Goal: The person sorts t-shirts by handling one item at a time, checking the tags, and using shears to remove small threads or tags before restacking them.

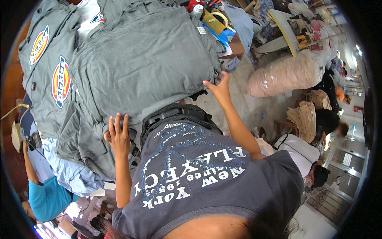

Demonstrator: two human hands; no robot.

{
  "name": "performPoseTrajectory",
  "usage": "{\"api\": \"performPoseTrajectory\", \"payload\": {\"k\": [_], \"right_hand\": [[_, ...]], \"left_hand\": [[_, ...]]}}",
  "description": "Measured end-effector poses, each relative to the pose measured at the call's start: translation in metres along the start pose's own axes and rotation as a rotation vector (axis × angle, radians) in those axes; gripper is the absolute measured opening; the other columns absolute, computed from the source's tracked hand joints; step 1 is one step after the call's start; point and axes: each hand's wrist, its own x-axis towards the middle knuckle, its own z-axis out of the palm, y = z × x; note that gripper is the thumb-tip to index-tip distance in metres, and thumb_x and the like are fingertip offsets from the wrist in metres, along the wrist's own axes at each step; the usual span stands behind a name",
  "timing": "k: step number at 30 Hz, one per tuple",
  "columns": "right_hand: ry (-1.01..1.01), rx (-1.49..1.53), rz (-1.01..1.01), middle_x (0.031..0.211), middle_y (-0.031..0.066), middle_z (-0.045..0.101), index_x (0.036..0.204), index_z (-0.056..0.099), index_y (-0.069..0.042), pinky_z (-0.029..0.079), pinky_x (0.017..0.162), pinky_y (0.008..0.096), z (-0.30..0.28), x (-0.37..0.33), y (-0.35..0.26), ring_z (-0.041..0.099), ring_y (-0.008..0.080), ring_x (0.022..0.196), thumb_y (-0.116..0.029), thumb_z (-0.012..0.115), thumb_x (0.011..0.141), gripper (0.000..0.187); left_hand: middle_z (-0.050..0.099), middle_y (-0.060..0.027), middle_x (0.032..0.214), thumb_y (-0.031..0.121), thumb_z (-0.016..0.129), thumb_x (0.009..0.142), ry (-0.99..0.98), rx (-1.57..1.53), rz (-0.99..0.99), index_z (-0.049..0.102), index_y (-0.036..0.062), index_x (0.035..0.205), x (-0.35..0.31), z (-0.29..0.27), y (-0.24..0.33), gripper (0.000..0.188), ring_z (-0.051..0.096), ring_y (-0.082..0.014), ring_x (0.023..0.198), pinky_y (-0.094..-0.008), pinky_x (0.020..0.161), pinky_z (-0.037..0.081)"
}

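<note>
A plain grey T-shirt (147,59) lies spread flat on top of a stack of grey garments in front of me. My left hand (118,135) rests at its near left edge, fingers stretched out on the cloth. At the near right corner is my right hand (220,91), thumb and fingers apart, the fingertips by the shirt's edge; whether they touch it I cannot tell. A small white label (201,30) shows near the shirt's far right corner. To the left lie more grey shirts (43,77) with red and yellow oval prints.
A tape roll (223,19) and a white bottle (197,11) stand beyond the shirt. Light blue cloth (67,165) is heaped at the left, near a person in a blue top (51,199). A large wrapped bundle (282,75) lies at the right; other people work farther off.
</note>
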Motion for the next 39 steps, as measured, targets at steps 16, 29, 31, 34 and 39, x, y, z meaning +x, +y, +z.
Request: {"api": "performPoseTrajectory", "payload": {"k": [16, 29, 31, 34, 39], "right_hand": [[-0.770, 1.204, 0.123, 0.101, 0.0044, 0.054, 0.109, 0.047, -0.006, 0.044, 0.083, 0.0419, 0.026, 0.127, -0.181, 0.053, 0.0198, 0.094, -0.018, 0.058, 0.080, 0.033], [-0.629, 0.994, -0.039, 0.103, 0.0034, 0.057, 0.107, 0.050, -0.005, 0.044, 0.083, 0.0383, -0.070, 0.092, -0.159, 0.055, 0.0174, 0.094, -0.020, 0.057, 0.082, 0.031], [-0.492, 0.654, 0.219, 0.102, 0.0030, 0.055, 0.108, 0.049, -0.007, 0.045, 0.071, 0.0333, -0.069, 0.069, -0.096, 0.053, 0.0161, 0.091, -0.032, 0.062, 0.076, 0.042], [-0.285, 0.152, 0.173, 0.101, 0.0052, 0.052, 0.116, 0.042, -0.006, 0.040, 0.076, 0.0341, -0.050, 0.047, -0.015, 0.050, 0.0182, 0.091, -0.034, 0.065, 0.074, 0.055], [0.248, -0.611, -0.483, 0.110, 0.0169, 0.047, 0.122, 0.034, -0.003, 0.038, 0.082, 0.0412, -0.009, 0.039, -0.046, 0.047, 0.0312, 0.099, -0.034, 0.065, 0.073, 0.066]], "left_hand": [[0.059, -0.0132, 0.080, -0.003, 0.043, 0.078, 0.024, -0.603, -0.349, 0.054, 0.0033, 0.100, 0.053, -0.013, -0.091, 0.025, 0.059, -0.0221, 0.078, -0.0305, 0.070, 0.044], [0.055, -0.0105, 0.083, -0.007, 0.050, 0.070, 0.054, -0.705, -0.182, 0.056, 0.0026, 0.094, 0.059, -0.072, -0.071, 0.026, 0.054, -0.0193, 0.075, -0.0285, 0.067, 0.043], [0.054, -0.0131, 0.083, 0.003, 0.060, 0.069, -0.206, -0.819, -0.189, 0.056, 0.0019, 0.090, 0.041, -0.037, -0.048, 0.021, 0.053, -0.0287, 0.081, -0.0337, 0.072, 0.041], [0.052, -0.0131, 0.086, 0.020, 0.067, 0.066, -0.407, -0.738, -0.145, 0.058, 0.0012, 0.089, 0.033, -0.020, -0.030, 0.031, 0.050, -0.0296, 0.083, -0.0350, 0.074, 0.040], [0.052, -0.0117, 0.094, 0.019, 0.061, 0.075, -0.300, -0.741, -0.231, 0.057, 0.0035, 0.093, 0.083, -0.023, -0.026, 0.024, 0.049, -0.0287, 0.092, -0.0351, 0.077, 0.039]]}}
